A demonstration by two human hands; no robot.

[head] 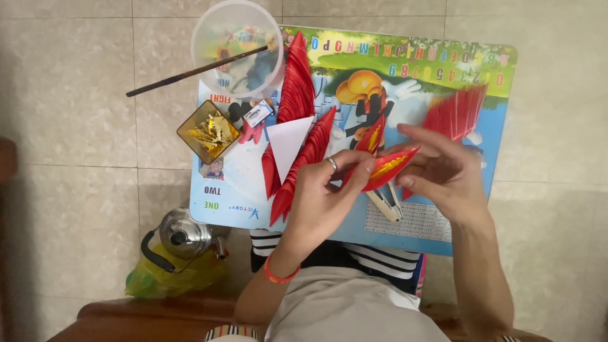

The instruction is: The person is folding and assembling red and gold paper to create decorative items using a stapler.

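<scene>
Left hand, right hand — fingers pinched on red folded paper.

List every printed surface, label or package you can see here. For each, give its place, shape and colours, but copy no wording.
Printed table top: under the hands, rectangular, blue and green with cartoon figures, coloured letters and a number grid.
Small label card: left of the red folded papers, white with blue.
Yellow-green plastic bag: on the floor, lower left, crumpled under a metal kettle.
</scene>
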